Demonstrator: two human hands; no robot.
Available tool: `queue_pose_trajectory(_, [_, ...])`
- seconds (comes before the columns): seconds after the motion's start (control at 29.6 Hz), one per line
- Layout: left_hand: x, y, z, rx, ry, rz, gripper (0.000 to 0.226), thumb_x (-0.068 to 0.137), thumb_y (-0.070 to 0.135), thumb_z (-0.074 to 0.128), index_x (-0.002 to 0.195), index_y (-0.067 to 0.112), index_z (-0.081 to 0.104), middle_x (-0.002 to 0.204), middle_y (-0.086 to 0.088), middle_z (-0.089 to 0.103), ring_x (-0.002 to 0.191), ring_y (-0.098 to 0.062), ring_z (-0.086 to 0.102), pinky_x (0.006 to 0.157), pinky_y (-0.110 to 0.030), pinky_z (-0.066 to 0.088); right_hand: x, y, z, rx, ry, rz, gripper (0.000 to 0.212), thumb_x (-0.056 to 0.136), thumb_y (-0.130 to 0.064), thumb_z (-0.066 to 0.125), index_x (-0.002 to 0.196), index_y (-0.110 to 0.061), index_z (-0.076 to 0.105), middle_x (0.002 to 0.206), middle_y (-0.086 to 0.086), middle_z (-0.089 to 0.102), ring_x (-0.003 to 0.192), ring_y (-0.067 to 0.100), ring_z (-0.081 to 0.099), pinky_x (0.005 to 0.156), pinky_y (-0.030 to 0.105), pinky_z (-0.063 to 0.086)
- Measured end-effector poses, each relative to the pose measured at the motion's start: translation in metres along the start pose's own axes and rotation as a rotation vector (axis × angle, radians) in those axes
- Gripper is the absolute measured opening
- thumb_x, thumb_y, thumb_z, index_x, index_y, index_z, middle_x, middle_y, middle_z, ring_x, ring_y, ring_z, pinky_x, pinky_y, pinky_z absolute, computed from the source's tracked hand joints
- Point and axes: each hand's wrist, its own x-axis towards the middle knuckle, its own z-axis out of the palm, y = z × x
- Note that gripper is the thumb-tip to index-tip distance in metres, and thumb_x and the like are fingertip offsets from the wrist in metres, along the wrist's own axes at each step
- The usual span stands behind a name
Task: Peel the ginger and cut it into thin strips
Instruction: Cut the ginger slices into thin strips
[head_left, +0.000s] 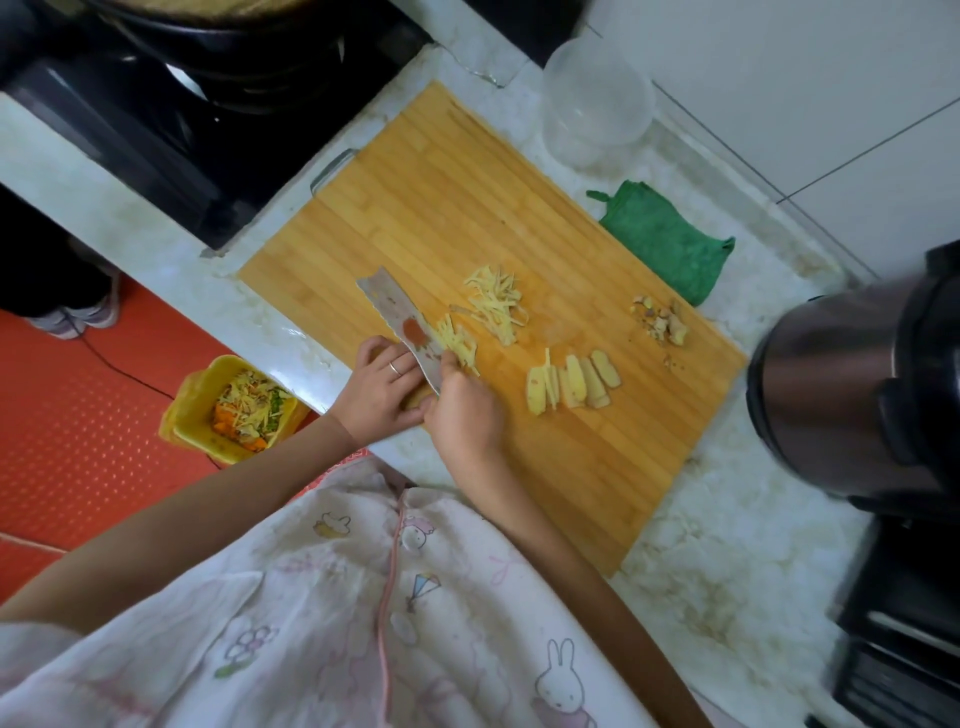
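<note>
Ginger lies in several lots on the cutting board (441, 208), which covers the middle of the marble bench (727, 545). A heap of thin ginger strips (496, 306) sits near the board's centre. A row of ginger slices (571, 384), leaning one on the next, lies to its right, nearer the bench's front edge. A small pile of peel scraps (662, 322) rests toward the back edge, just beside a folded green cloth (670, 244).

Both hands meet at the front edge of the bench. The left hand (382, 389), a ring on one finger, has its grip curled about the lower end of the knife (395, 317), whose broad blade lies tilted with its flat side up. More cut strips (457, 345) cling to the blade's right side. The right hand (465, 410) has its fingertips down among these strips; its back faces the camera, so I cannot tell whether its grip is spread or pinching them.

A clear plastic container (597, 98) stands at the back edge, near the corner by the stove (156, 130), where a dark pan (223, 31) sits. A steel pot (852, 395) stands at the bench's right end. Below the front edge, on the red floor (78, 415), a yellow bin (228, 410) holds vegetable trimmings.
</note>
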Motion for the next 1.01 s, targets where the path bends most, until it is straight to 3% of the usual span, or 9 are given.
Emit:
queue_pose_trajectory(0.2, [-0.001, 0.0, -0.002, 0.043, -0.055, -0.018, 0.028, 0.091, 0.034, 0.052, 0.103, 0.009, 0.06, 0.101, -0.01, 0.066, 0.099, -0.024, 0.053, 0.088, -0.041, 0.034, -0.021, 0.017, -0.009, 0.001, -0.013, -0.027, 0.05, 0.092, -0.017, 0.05, 0.141, -0.021, 0.04, 0.108, 0.011, 0.067, 0.098, 0.029, 0.062, 0.062, 0.028, 0.032])
queue_pose_trajectory(0.41, [-0.003, -0.001, 0.001, 0.04, -0.062, -0.018, 0.035, 0.095, 0.035, 0.046, 0.098, 0.007, 0.066, 0.1, -0.01, 0.068, 0.097, -0.024, 0.052, 0.089, -0.042, 0.034, -0.037, 0.031, -0.004, 0.086, -0.058, -0.024, 0.057, 0.089, -0.012, 0.049, 0.144, -0.021, 0.038, 0.103, 0.013, 0.068, 0.096, 0.031, 0.062, 0.067, 0.034, 0.046])
queue_pose_trajectory(0.64, [-0.003, -0.001, 0.003, 0.013, -0.015, -0.017, 0.028, 0.093, 0.033, 0.049, 0.101, 0.009, 0.062, 0.101, -0.004, 0.061, 0.093, -0.023, 0.052, 0.089, -0.041, 0.035, -0.035, 0.028, 0.0, 0.065, -0.038, -0.024, 0.057, 0.09, -0.012, 0.049, 0.145, -0.019, 0.036, 0.1, 0.012, 0.069, 0.094, 0.03, 0.063, 0.064, 0.033, 0.044])
queue_pose_trajectory(0.88, [-0.003, 0.0, 0.003, 0.01, 0.001, -0.024, 0.022, 0.087, 0.027, 0.059, 0.1, 0.009, 0.06, 0.093, -0.008, 0.068, 0.09, -0.023, 0.053, 0.088, -0.039, 0.035, -0.034, 0.019, 0.002, 0.035, -0.049, 0.039, 0.059, 0.093, -0.012, 0.048, 0.148, -0.018, 0.028, 0.114, 0.009, 0.065, 0.105, 0.026, 0.061, 0.066, 0.028, 0.035])
queue_pose_trajectory(1.01, [-0.001, 0.001, 0.001, 0.0, -0.035, -0.015, 0.026, 0.091, 0.031, 0.054, 0.102, 0.009, 0.063, 0.104, -0.005, 0.064, 0.098, -0.022, 0.055, 0.088, -0.04, 0.035, -0.017, 0.016, -0.007, 0.057, -0.043, 0.026, 0.049, 0.093, -0.015, 0.048, 0.141, -0.018, 0.04, 0.109, 0.011, 0.067, 0.098, 0.029, 0.063, 0.061, 0.027, 0.033])
